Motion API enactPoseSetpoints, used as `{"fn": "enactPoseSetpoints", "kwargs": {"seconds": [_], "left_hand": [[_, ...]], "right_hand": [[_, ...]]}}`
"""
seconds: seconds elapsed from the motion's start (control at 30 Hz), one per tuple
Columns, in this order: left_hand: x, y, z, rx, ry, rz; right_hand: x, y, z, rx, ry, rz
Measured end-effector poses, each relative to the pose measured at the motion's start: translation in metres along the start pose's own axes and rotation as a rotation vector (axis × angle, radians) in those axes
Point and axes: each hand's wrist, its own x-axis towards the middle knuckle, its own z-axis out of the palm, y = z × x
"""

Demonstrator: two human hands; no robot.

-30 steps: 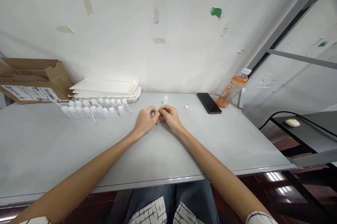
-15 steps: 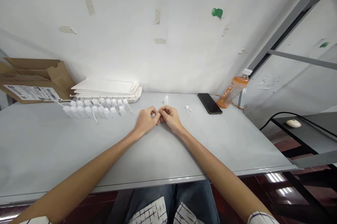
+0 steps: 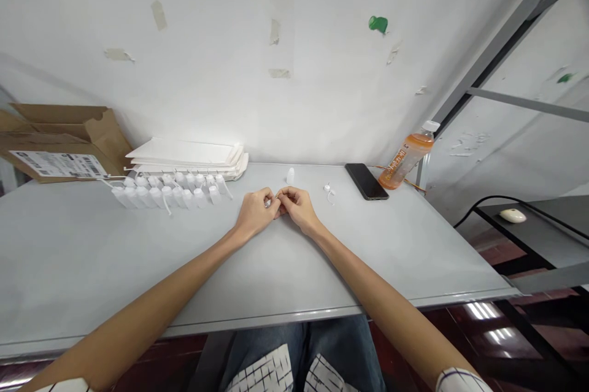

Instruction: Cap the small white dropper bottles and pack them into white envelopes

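Note:
My left hand [image 3: 257, 208] and my right hand [image 3: 297, 203] meet over the middle of the table, fingertips pinched together. Something tiny sits between them, mostly hidden by the fingers; its kind does not show. Just behind my hands a small white translucent plastic bottle [image 3: 290, 176] stands upright. To the right of my right hand lies a small white cap piece [image 3: 327, 188] with a thin tail. Left of my left hand several small white bottles [image 3: 156, 197] stand in rows, some with thin strips hanging from their tops.
A stack of white paper packets [image 3: 184, 151] lies behind the bottles, beside an open cardboard box [image 3: 59, 140]. At the right are a black phone [image 3: 367, 181] and a bottle of orange drink [image 3: 407, 159]. A mouse [image 3: 512, 216] rests on a lower dark surface.
My hands stay pinched together in nearly the same place. The whole view has shifted very slightly; nothing on the table has visibly moved.

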Motion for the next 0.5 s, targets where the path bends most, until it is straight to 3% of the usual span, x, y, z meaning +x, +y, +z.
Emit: {"fn": "enactPoseSetpoints", "kwargs": {"seconds": [0.5], "left_hand": [[0.0018, 0.0008, -0.0014, -0.074, 0.011, -0.033]], "right_hand": [[0.0012, 0.0004, 0.003, 0.06, 0.065, -0.015]]}}
